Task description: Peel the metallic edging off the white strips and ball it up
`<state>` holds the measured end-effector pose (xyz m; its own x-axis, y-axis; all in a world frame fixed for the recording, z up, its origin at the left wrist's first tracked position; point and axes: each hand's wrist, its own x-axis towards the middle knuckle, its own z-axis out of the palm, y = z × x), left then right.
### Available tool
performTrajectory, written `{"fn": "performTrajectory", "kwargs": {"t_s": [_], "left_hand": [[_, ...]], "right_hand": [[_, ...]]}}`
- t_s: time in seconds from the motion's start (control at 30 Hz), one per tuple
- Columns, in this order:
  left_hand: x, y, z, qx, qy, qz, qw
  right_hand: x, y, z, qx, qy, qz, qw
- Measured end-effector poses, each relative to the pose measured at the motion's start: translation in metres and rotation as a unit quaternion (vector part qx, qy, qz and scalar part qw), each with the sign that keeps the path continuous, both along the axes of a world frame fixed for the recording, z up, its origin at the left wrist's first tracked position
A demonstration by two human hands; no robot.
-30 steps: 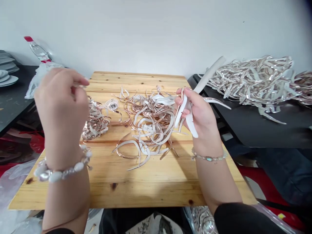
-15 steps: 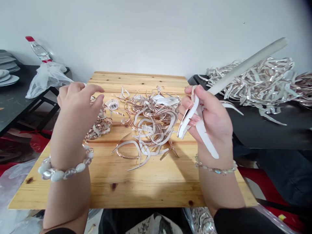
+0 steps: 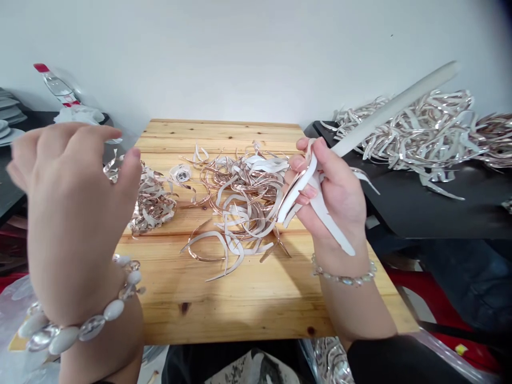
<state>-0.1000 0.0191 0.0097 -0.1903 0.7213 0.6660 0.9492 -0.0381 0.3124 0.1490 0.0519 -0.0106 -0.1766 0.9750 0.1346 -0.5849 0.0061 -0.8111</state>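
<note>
My right hand [image 3: 342,194] is closed around several curved white strips [image 3: 331,226] with rose-gold edges. A long pale stick [image 3: 400,101] slants up to the right from behind the same hand. My left hand [image 3: 76,176] is raised at the left with its back towards me. Its thumb stands apart from the fingers, and nothing shows in it, though the palm is hidden. Just right of it lies a heap of crumpled rose-gold scraps [image 3: 154,202]. Between my hands, a loose pile of white and rose-gold strips [image 3: 248,197] rests on the wooden table [image 3: 224,309].
A small white roll [image 3: 181,173] sits between the two piles. A larger heap of strips [image 3: 428,133] covers part of the black table [image 3: 420,213] at right. At far left stand a red-capped bottle [image 3: 58,85] and stacked plates [image 3: 12,109].
My left hand has moved left and nearer to me, away from the rose-gold scraps. My right hand keeps hold of the strips and has shifted slightly left in view.
</note>
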Motion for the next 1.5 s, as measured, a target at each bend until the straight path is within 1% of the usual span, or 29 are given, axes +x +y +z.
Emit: {"fn": "performTrajectory", "kwargs": {"t_s": [0.03,0.07,0.1,0.13,0.17,0.2,0.23,0.27,0.3,0.33,0.37,0.43,0.5,0.6,0.73,0.8,0.83,0.9,0.97,1.03,1.1,1.2,1.27,1.3,1.37,1.5], "left_hand": [[0.005,0.001,0.001,0.005,-0.017,-0.056,0.998],[0.012,0.002,0.001,-0.008,-0.034,-0.127,0.991],[0.021,0.003,0.0,-0.039,-0.064,-0.209,0.975],[0.03,0.004,-0.002,-0.093,-0.117,-0.296,0.943],[0.04,0.005,-0.005,-0.162,-0.161,-0.372,0.9],[0.049,0.006,-0.009,-0.219,-0.195,-0.43,0.854],[0.057,0.007,-0.014,-0.259,-0.239,-0.468,0.811],[0.064,0.008,-0.018,-0.289,-0.283,-0.488,0.773],[0.069,0.008,-0.021,-0.307,-0.323,-0.495,0.746],[0.072,0.009,-0.024,-0.312,-0.356,-0.497,0.728],[0.074,0.009,-0.026,-0.307,-0.378,-0.496,0.719],[0.075,0.008,-0.026,-0.284,-0.395,-0.496,0.72],[0.075,0.006,-0.024,-0.264,-0.39,-0.49,0.733],[0.075,0.003,-0.021,-0.24,-0.366,-0.476,0.763],[0.077,0.001,-0.021,-0.167,-0.292,-0.469,0.817],[0.077,0.001,-0.021,-0.149,-0.258,-0.478,0.826],[0.077,0.001,-0.02,-0.151,-0.25,-0.488,0.823],[0.077,0.0,-0.019,-0.174,-0.255,-0.511,0.802],[0.076,-0.002,-0.016,-0.217,-0.289,-0.53,0.767],[0.074,-0.005,-0.015,-0.258,-0.339,-0.534,0.731],[0.074,-0.006,-0.015,-0.288,-0.377,-0.529,0.704],[0.074,-0.006,-0.016,-0.306,-0.4,-0.527,0.685],[0.075,-0.005,-0.017,-0.299,-0.409,-0.524,0.685],[0.075,-0.005,-0.017,-0.288,-0.414,-0.518,0.691],[0.076,-0.003,-0.018,-0.258,-0.417,-0.501,0.713],[0.078,-0.003,-0.019,-0.201,-0.396,-0.456,0.771]], "right_hand": [[-0.002,0.0,-0.001,0.0,0.007,-0.006,1.0],[-0.003,0.001,-0.002,0.003,0.014,-0.015,1.0],[-0.005,0.001,-0.004,0.01,0.02,-0.027,0.999],[-0.006,0.002,-0.005,0.022,0.024,-0.04,0.999],[-0.006,0.003,-0.007,0.037,0.024,-0.052,0.998],[-0.006,0.004,-0.008,0.053,0.018,-0.059,0.997],[-0.005,0.005,-0.01,0.067,0.011,-0.063,0.996],[-0.004,0.006,-0.011,0.078,0.004,-0.063,0.995],[-0.003,0.008,-0.012,0.083,-0.002,-0.062,0.995],[-0.002,0.009,-0.013,0.083,-0.005,-0.059,0.995],[-0.001,0.01,-0.013,0.079,-0.003,-0.058,0.995],[-0.001,0.011,-0.014,0.063,0.007,-0.052,0.997],[-0.001,0.012,-0.014,0.044,0.021,-0.042,0.998],[-0.004,0.013,-0.014,0.019,0.035,-0.029,0.999],[-0.006,0.011,-0.009,-0.011,0.042,-0.019,0.999],[-0.008,0.008,-0.006,-0.033,0.05,-0.009,0.998],[-0.009,0.007,-0.004,-0.043,0.055,-0.004,0.998],[-0.011,0.006,-0.002,-0.06,0.058,0.006,0.996],[-0.011,0.005,-0.002,-0.071,0.064,0.019,0.995],[-0.01,0.006,-0.003,-0.074,0.064,0.032,0.995],[-0.009,0.006,-0.004,-0.061,0.049,0.034,0.996],[-0.008,0.006,-0.004,-0.014,-0.013,0.008,1.0],[-0.008,0.005,-0.004,-0.001,-0.043,-0.013,0.999],[-0.007,0.006,-0.004,0.0,-0.047,-0.022,0.999],[-0.006,0.006,-0.005,0.005,-0.037,-0.041,0.998],[-0.003,0.008,-0.009,0.046,-0.009,-0.064,0.997]]}}
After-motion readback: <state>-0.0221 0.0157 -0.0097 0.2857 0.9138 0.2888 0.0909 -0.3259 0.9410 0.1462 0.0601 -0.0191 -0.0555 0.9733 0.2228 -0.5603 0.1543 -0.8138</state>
